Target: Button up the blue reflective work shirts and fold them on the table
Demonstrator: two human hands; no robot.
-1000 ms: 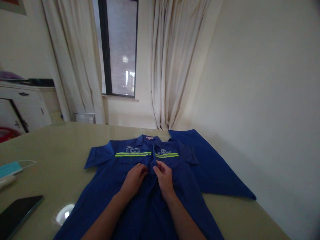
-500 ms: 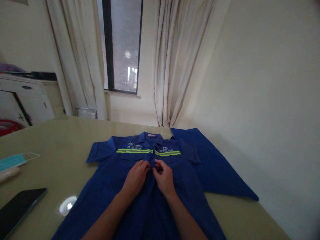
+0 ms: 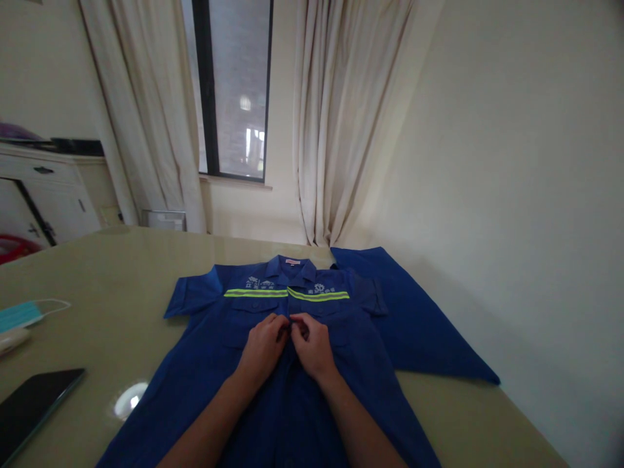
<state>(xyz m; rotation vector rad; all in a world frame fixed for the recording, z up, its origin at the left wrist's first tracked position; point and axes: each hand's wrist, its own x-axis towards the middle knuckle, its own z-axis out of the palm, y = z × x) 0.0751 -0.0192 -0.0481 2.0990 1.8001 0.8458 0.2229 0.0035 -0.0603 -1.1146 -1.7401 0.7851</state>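
A blue short-sleeved work shirt (image 3: 214, 364) lies front side up on the table, its collar pointing away from me. A yellow-green and grey reflective stripe (image 3: 319, 296) crosses its chest below printed white emblems. My left hand (image 3: 267, 341) pinches the front placket just under the stripe, fingers curled. Close beside it, my right hand (image 3: 312, 343) grips the other front edge of the shirt between thumb and fingers. The two front edges meet between my fingertips. Any button there is hidden by the fingers.
Folded blue cloth (image 3: 429, 331) lies at the right, partly under the shirt. On the left of the table (image 3: 121, 286) are a black phone (image 3: 36, 409), a light blue face mask (image 3: 19, 317) and a whitish object (image 3: 12, 339). Curtains (image 3: 326, 130) hang behind the table.
My right hand has moved left, bringing its front edge against the other. The gap in the reflective stripe has closed. The view has shifted slightly.
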